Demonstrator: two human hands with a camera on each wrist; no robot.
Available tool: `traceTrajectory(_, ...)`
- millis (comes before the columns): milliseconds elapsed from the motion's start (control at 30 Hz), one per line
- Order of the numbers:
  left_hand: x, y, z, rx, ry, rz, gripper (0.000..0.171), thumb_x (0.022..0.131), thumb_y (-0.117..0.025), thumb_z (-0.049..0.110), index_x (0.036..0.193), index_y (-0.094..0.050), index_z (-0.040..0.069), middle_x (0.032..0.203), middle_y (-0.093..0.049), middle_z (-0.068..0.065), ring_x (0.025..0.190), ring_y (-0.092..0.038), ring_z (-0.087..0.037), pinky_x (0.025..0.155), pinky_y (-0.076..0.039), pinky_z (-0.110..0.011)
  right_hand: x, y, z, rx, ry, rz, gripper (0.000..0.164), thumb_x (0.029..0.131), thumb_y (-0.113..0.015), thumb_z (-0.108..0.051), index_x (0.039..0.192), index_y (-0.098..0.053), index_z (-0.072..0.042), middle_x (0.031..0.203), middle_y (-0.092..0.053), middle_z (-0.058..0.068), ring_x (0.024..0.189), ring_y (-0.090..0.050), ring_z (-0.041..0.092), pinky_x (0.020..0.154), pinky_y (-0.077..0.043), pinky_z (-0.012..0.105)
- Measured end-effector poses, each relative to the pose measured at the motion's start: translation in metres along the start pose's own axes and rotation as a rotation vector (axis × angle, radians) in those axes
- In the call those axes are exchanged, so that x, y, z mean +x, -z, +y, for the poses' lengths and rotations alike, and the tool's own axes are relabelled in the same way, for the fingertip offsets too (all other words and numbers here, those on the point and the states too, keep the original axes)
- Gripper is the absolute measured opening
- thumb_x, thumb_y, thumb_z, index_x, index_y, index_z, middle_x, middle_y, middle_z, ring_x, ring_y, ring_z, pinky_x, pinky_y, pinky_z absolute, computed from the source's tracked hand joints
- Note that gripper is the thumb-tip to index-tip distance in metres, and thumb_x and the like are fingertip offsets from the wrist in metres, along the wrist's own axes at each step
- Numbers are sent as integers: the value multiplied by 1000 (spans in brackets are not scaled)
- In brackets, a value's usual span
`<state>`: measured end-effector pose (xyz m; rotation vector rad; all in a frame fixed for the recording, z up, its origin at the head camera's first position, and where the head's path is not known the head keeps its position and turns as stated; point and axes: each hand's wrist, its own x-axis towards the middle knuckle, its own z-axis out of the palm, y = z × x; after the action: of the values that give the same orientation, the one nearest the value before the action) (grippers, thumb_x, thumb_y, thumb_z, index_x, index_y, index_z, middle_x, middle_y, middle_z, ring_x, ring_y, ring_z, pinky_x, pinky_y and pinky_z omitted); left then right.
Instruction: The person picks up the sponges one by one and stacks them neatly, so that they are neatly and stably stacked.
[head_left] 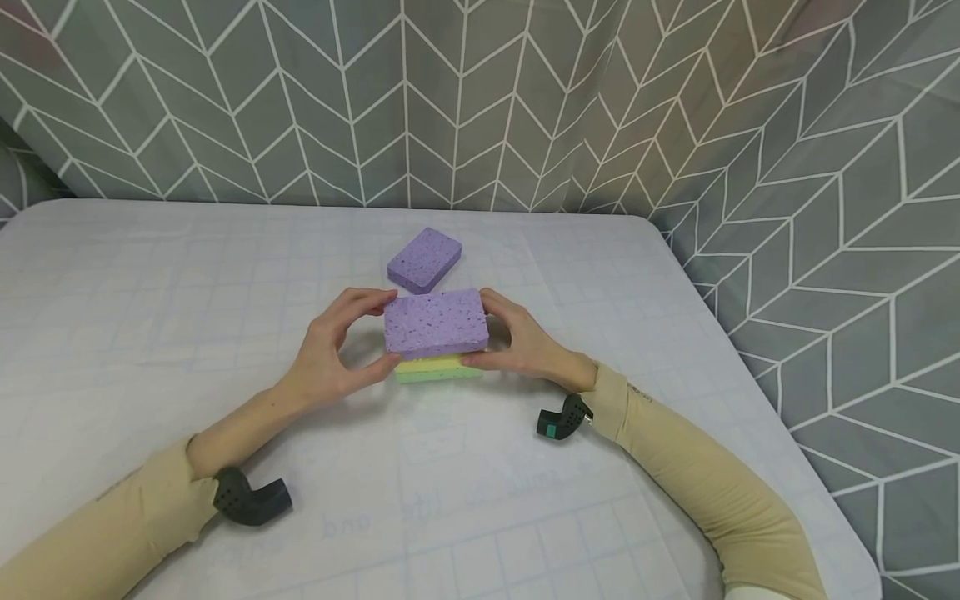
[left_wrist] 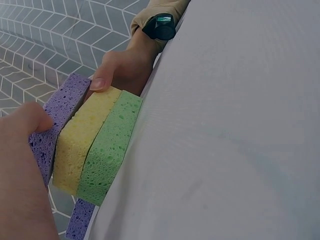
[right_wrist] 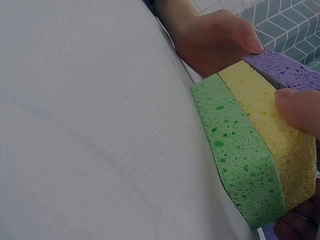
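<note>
Fingers (head_left: 366, 303) grip purple sponge (head_left: 436, 321) (yellow sponge (right_wrist: 260, 107) beneath).

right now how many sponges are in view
4: green rectangular sponge at the bottom, yellow rectangular sponge above it, upper purple rectangular sponge over both, second purple rectangular sponge behind them.

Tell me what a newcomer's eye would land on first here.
Probably the rectangular purple sponge gripped between the left hand and right hand, directly above a rectangular yellow sponge stacked on a rectangular green sponge. Next, a second rectangular purple sponge lying just behind on the white table.
</note>
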<state>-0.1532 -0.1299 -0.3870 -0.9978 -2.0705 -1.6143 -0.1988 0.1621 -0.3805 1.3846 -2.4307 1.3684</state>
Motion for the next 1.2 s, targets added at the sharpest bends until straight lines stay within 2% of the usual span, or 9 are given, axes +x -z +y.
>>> traceTrajectory(267,1,0,2,-9,0,-3,73,66,-81,-8,136,-57,-1,126,-59,-13,113,-55,-16,107,-45,-22,1,0,-1,26,-11,-5,64,75,-84,-12,132,-57,-6,125,-60,7,115,-54,19,107,-46,37)
traceTrajectory(700,2,2,0,-4,5,-6,72,67,-80,-7,135,-57,-4,126,-59,-12,114,-55,-16,107,-45,-23,2,0,1,23,-28,-6,62,76,-83,-21,130,-57,-7,123,-59,5,113,-55,18,103,-47,37)
traceTrajectory(933,2,2,1,7,3,-13,75,67,-81,-6,137,-57,2,127,-59,-12,114,-55,-16,108,-44,-22,2,0,-2,40,-40,-7,63,74,-84,-14,130,-56,-7,123,-59,5,115,-55,18,107,-46,38)
traceTrajectory(1200,2,1,1,10,-4,-11,72,67,-80,-6,135,-57,-4,126,-60,-13,113,-55,-17,107,-44,-22,2,-2,-1,49,-34,-8,64,73,-84,-10,130,-56,-6,123,-60,8,114,-55,19,106,-46,39)
